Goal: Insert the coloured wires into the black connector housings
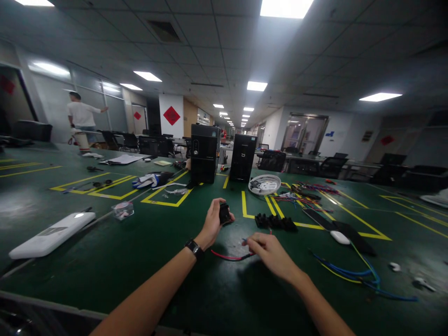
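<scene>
My left hand (210, 224), with a dark watch on its wrist, is closed around a small black block-shaped part (224, 213) above the table. To its right and nearer to me, my right hand (269, 252) pinches a thin wire (244, 241) whose bluish end sticks out past the fingertips. A red and black wire (231, 258) curves from near those fingers towards the left; whether it is the same wire I cannot tell. Several black parts (275, 221) sit in a row on the table beyond my right hand.
On the green table (168, 280) stand two black computer towers (203, 154). A white fan grille (265, 185), bundled wires (311, 193) and blue wires (350, 273) lie to the right. Leftward are gloves (150, 180), a plastic bag (123, 210) and a white device (52, 234). A person (82, 114) stands far left.
</scene>
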The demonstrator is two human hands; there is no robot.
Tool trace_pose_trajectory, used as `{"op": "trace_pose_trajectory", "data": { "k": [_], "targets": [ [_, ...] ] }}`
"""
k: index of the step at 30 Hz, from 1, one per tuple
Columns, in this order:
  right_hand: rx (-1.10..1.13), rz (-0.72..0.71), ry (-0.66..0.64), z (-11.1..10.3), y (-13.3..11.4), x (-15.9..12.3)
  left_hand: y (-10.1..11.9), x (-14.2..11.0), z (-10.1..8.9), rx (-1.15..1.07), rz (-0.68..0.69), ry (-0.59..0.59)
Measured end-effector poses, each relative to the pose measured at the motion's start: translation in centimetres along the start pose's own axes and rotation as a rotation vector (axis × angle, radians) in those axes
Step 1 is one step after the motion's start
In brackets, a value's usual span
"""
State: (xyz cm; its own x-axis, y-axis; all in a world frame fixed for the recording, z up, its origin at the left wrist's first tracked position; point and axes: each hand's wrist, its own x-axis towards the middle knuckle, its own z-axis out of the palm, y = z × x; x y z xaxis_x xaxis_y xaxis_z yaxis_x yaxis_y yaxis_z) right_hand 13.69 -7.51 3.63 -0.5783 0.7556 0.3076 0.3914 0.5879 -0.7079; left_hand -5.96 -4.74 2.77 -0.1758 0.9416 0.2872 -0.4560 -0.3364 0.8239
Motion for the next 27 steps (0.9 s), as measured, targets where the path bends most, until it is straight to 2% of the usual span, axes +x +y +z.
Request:
{"op": "trace_pose_trajectory", "data": {
  "k": [3, 5, 7, 11, 15, 18, 22, 27],
  "targets": [
    [-0.176, -0.102, 0.123, 0.8, -0.1, 0.1, -0.3, -0.7, 0.6, 0.033, -0.002, -0.066],
    [-0.215, -0.08, 0.244, 1.0, -0.1, 0.3, -0.7, -0.9, 1.0, 0.046, 0.009, -0.098],
    [-0.198, -0.052, 0.286, 1.3, -0.1, 0.5, -1.0, -1.2, 1.3, 0.066, 0.014, -0.121],
    [-0.221, -0.044, 0.256, 2.2, -0.3, 0.8, -1.5, -1.8, 1.8, 0.146, -0.01, -0.177],
    [-0.437, -0.033, 0.276, 2.6, -0.1, 0.9, -1.6, -2.3, 1.9, 0.236, -0.005, -0.22],
    [-0.544, -0.032, 0.208, 2.6, 0.0, 0.9, -1.8, -2.4, 1.8, 0.278, 0.016, -0.22],
    [-0.502, -0.07, 0.12, 2.3, -0.1, 0.9, -1.9, -2.3, 1.7, 0.313, 0.03, -0.255],
    [-0.373, -0.091, 0.085, 1.6, -0.9, 1.0, -1.3, -2.5, 1.9, 0.395, 0.134, -0.27]
  ]
}}
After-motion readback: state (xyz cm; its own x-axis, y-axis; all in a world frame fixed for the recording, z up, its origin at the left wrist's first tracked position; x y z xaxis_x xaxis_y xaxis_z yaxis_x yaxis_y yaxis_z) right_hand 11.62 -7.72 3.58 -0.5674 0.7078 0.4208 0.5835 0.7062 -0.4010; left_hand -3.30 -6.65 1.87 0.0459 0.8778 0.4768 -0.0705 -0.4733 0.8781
